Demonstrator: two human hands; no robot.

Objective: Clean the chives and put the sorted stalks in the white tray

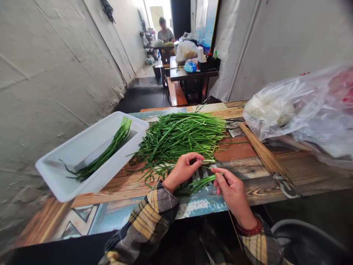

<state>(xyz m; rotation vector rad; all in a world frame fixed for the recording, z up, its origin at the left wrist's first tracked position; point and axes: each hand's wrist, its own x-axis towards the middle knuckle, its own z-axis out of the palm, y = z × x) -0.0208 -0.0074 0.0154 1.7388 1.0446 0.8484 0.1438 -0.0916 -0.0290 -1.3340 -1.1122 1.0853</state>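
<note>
A loose pile of green garlic chives (182, 134) lies on the table in front of me. My left hand (184, 168) is pinched at the pile's near edge, with a pale chive end at its fingertips. In my right hand (233, 189) are a thin bamboo skewer (231, 218), slanting down toward my lap, and the pale ends of a small bunch of chives (200, 184). That bunch stretches left beneath my left hand, which hides part of it. My right fingers cover where skewer and stalks meet.
A white plastic tub (52, 162) with a chive bundle (110, 152) stands left. To the right lie bamboo skewers (260, 151) and a clear plastic bag (300, 114). A dark bucket (300, 226) sits below the table edge at right. Another person (165, 35) sits far back.
</note>
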